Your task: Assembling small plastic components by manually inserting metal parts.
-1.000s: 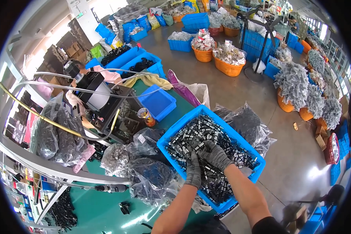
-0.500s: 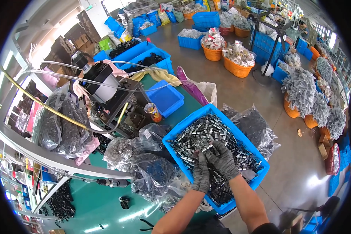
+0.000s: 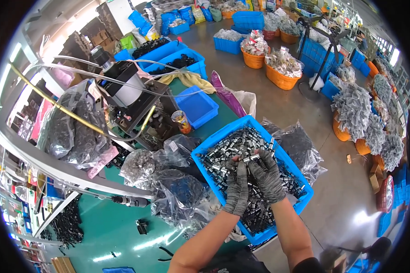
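Observation:
A blue plastic bin [image 3: 300, 204] is heaped with small silver-and-black cylindrical metal parts [image 3: 218, 154]. Both my hands, in grey knitted gloves, are close together over the heap. My right hand [image 3: 266, 178] has its fingers curled round a small silver cylindrical part [image 3: 249, 159], one end of which points toward my left hand. My left hand [image 3: 237, 187] is upright beside it, its bare fingertips bent together near that part. Whatever lies between the left fingers is too small and covered to make out.
Clear plastic bags [image 3: 177, 195] crowd the bin's left side. An empty blue tray [image 3: 197, 107] and a black machine [image 3: 134, 91] stand beyond on the green bench [image 3: 118, 223]. A dark bag [image 3: 300, 148] adjoins the bin's right side. Orange tubs [image 3: 283, 77] stand on the floor.
Both hands have shifted slightly up and right over the heap, their fingertips now around a silver part. The whole view has turned a little.

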{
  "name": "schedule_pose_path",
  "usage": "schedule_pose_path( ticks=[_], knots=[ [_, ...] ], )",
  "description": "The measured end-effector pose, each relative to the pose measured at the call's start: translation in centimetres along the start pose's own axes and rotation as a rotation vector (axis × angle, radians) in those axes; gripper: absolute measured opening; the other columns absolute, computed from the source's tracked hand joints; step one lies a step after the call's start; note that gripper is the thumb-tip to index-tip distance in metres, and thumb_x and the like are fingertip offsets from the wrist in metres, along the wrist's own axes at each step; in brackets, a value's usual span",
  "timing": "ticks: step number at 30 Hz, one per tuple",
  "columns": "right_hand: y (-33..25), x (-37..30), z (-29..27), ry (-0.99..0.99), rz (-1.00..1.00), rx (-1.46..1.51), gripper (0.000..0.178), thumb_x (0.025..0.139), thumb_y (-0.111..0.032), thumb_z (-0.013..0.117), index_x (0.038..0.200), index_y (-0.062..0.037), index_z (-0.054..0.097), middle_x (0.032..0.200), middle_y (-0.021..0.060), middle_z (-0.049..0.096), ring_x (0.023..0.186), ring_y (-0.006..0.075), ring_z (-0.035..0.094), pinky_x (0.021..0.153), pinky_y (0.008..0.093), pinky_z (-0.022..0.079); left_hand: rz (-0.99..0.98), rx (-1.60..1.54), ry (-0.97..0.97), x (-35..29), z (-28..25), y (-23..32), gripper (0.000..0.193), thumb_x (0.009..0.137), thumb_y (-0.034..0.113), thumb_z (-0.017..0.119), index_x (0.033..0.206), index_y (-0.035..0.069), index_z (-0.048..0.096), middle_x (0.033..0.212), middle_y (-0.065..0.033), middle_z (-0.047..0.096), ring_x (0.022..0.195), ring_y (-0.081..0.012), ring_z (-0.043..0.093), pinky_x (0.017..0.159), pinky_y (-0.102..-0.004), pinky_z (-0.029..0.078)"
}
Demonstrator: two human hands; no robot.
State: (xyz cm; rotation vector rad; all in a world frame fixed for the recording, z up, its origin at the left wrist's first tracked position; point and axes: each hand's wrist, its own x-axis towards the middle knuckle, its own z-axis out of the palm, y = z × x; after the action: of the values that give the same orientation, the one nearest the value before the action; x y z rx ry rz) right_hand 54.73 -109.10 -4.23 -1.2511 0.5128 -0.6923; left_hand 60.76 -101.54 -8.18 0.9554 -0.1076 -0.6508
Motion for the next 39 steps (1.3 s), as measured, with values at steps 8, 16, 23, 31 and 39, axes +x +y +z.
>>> schedule_pose_path(
  ticks=[8,16,23,31,39],
  knots=[
    [-1.7,0.9,0.7,-0.064,-0.052,0.016,0.036,0.088,0.000,0.065,0.122,-0.0033,0.057,0.114,0.0052,0.062,0.103,0.0120,0.058,0.091,0.0281,0.049,0.041,-0.063,-0.075,0.8,1.2,2.5,0.035,0.101,0.024,0.055,0.133,0.010,0.048,0.129,-0.0074,0.054,0.116,-0.0141,0.051,0.100,-0.0290,0.042],
    [-5.7,-0.5,3.9,-0.180,-0.107,-0.030,0.035,0.088,-0.005,0.068,0.121,-0.0036,0.057,0.112,0.0055,0.063,0.101,0.0130,0.059,0.091,0.0295,0.049,0.164,-0.262,-0.019,-1.8,2.7,6.7,0.031,0.099,0.034,0.056,0.120,0.011,0.055,0.116,-0.0053,0.062,0.100,-0.0168,0.060,0.084,-0.0322,0.052],
    [-8.5,-7.6,12.1,-0.315,-0.144,-0.211,0.035,0.089,-0.002,0.065,0.122,-0.0057,0.055,0.109,0.0033,0.062,0.099,0.0112,0.057,0.088,0.0270,0.048,0.129,-0.181,-0.001,-10.4,-3.6,14.0,0.037,0.103,0.027,0.050,0.133,0.006,0.046,0.126,-0.0087,0.055,0.115,-0.0157,0.051,0.098,-0.0310,0.043],
    [-2.1,-21.4,25.6,-0.647,-0.169,-0.395,0.035,0.092,-0.013,0.062,0.124,-0.0068,0.051,0.111,0.0041,0.058,0.100,0.0135,0.056,0.089,0.0297,0.046,0.550,0.214,0.410,-25.1,-18.8,19.9,0.040,0.102,0.018,0.050,0.138,0.004,0.039,0.123,-0.0084,0.053,0.112,-0.0149,0.050,0.098,-0.0306,0.041],
    [11.6,-33.3,47.8,-1.133,-0.036,-0.253,0.032,0.089,-0.011,0.065,0.119,-0.0087,0.056,0.106,0.0053,0.065,0.095,0.0137,0.062,0.083,0.0305,0.051,0.448,-0.270,0.842,-33.8,-41.8,26.5,0.042,0.104,0.035,0.047,0.136,0.010,0.042,0.118,-0.0074,0.058,0.104,-0.0141,0.057,0.087,-0.0302,0.049]
  ],
)
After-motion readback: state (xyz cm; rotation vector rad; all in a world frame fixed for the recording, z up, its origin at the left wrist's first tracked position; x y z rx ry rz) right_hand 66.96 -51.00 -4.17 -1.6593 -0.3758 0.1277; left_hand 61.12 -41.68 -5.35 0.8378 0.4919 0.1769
